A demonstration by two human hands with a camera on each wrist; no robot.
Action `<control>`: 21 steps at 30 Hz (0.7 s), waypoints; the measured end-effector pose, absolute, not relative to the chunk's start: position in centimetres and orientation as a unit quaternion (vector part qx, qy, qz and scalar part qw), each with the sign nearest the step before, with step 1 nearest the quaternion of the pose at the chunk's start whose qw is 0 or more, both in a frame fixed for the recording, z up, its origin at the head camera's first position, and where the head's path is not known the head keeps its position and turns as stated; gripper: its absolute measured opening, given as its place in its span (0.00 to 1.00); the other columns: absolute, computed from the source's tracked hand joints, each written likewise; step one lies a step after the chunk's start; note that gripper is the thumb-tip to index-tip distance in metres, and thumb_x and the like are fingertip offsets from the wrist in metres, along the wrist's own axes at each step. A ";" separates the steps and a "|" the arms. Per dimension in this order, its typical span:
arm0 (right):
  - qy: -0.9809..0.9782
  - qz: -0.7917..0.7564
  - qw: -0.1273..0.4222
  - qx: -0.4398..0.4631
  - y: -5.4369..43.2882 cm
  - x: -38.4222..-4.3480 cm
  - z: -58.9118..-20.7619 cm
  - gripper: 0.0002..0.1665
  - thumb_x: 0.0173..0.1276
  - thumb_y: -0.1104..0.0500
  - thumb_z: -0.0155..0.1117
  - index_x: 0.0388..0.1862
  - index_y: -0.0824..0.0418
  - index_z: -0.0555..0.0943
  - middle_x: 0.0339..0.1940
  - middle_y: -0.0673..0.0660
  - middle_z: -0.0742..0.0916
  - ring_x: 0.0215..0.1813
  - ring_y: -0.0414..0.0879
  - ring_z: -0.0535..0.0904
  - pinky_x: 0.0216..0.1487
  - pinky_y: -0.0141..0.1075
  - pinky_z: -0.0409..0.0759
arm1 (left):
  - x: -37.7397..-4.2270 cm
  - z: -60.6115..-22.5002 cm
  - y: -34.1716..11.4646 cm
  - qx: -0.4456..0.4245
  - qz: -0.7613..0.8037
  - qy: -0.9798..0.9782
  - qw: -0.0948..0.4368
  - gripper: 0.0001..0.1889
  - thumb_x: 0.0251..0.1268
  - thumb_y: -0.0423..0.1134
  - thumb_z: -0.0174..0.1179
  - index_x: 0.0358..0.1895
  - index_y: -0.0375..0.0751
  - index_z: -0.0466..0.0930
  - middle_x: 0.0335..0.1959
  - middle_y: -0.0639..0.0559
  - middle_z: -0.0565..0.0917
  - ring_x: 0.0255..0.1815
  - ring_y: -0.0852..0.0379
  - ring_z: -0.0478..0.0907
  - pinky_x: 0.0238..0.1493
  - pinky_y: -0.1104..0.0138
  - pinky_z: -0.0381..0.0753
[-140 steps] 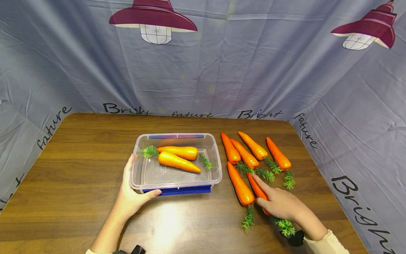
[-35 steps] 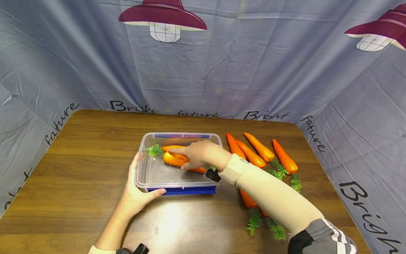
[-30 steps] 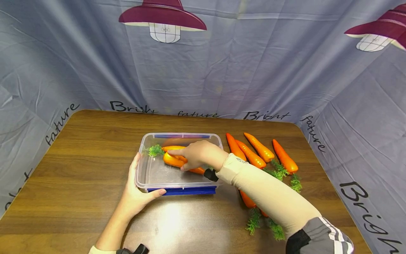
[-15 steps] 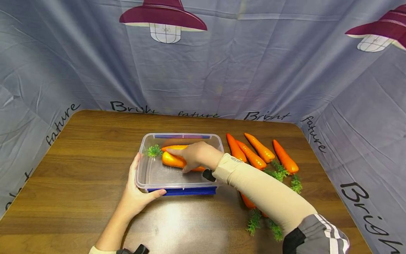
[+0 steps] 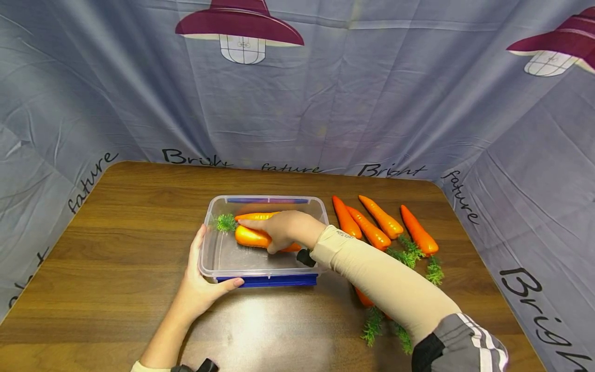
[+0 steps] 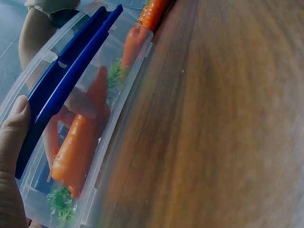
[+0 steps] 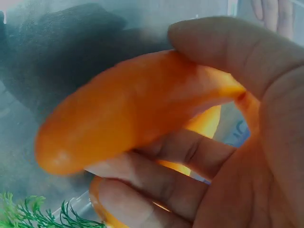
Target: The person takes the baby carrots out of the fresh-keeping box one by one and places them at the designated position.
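Note:
A clear plastic container (image 5: 260, 274) with blue clips stands on the table, lid off. My left hand (image 5: 197, 281) grips its front left corner, thumb on the blue front clip (image 5: 279, 280) and fingers along the left wall. Two carrots lie inside. My right hand (image 5: 288, 230) reaches in and holds the front carrot (image 5: 251, 237), covering its middle. In the right wrist view, thumb and fingers close round that carrot (image 7: 114, 114). The rear carrot (image 5: 255, 216) lies just behind, partly hidden by the hand. Green leaves (image 5: 226, 222) show at the left inside.
Several carrots with green tops lie right of the container, among them an orange one (image 5: 381, 217) and a far right one (image 5: 418, 230). My right sleeve (image 5: 381, 279) hides part of the nearer ones. A grey curtain (image 5: 297, 103) borders the wooden table (image 5: 139, 222).
My right hand has left a carrot on the table at the right and moved left into the container, onto the front carrot. That carrot has shifted slightly left. My left hand keeps its hold.

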State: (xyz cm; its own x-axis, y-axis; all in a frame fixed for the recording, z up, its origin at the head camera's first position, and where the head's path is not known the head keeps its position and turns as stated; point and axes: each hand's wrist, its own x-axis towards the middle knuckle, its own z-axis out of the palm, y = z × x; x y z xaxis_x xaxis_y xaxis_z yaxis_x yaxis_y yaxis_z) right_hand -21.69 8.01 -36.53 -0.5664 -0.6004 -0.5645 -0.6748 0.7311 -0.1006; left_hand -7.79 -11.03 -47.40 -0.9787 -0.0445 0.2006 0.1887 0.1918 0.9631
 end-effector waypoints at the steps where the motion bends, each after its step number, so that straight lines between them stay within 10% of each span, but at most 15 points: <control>1: 0.881 0.059 0.300 -0.360 8.1 -21.8 -36.5 0.59 0.63 0.50 0.68 0.79 0.25 0.40 0.51 0.50 0.84 0.38 0.47 0.76 0.36 0.36 0.75 | -7.8 -47.4 -11.0 -0.048 -0.636 -0.765 0.092 0.70 0.37 0.28 0.81 0.80 0.65 0.39 0.80 0.46 0.51 0.75 0.43 0.57 0.66 0.83 0.60; 13: 0.887 0.016 0.290 -0.359 8.8 -22.3 -36.1 0.54 0.63 0.53 0.65 0.78 0.22 0.47 0.53 0.49 0.83 0.30 0.46 0.72 0.32 0.37 0.75 | -7.8 -47.4 -11.0 -0.053 -0.638 -0.763 0.091 0.70 0.39 0.29 0.80 0.80 0.65 0.38 0.80 0.44 0.51 0.74 0.41 0.57 0.66 0.83 0.61; 21: 0.890 -0.019 0.256 -0.377 9.4 -22.6 -34.4 0.50 0.63 0.54 0.61 0.79 0.28 0.51 0.73 0.44 0.73 0.50 0.45 0.75 0.51 0.40 0.75 | -7.9 -47.6 -11.1 -0.050 -0.642 -0.760 0.091 0.70 0.38 0.28 0.81 0.80 0.64 0.38 0.80 0.46 0.52 0.75 0.42 0.56 0.66 0.83 0.61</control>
State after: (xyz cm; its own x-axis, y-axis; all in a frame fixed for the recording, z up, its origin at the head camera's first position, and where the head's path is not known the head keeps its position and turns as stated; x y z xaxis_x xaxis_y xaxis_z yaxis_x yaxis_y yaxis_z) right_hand -22.58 9.42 -34.35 -0.5846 -0.6813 -0.4405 -0.6617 0.7146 -0.2269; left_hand -7.87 -11.06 -47.61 -0.9783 -0.0414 0.2029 0.1932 0.1709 0.9662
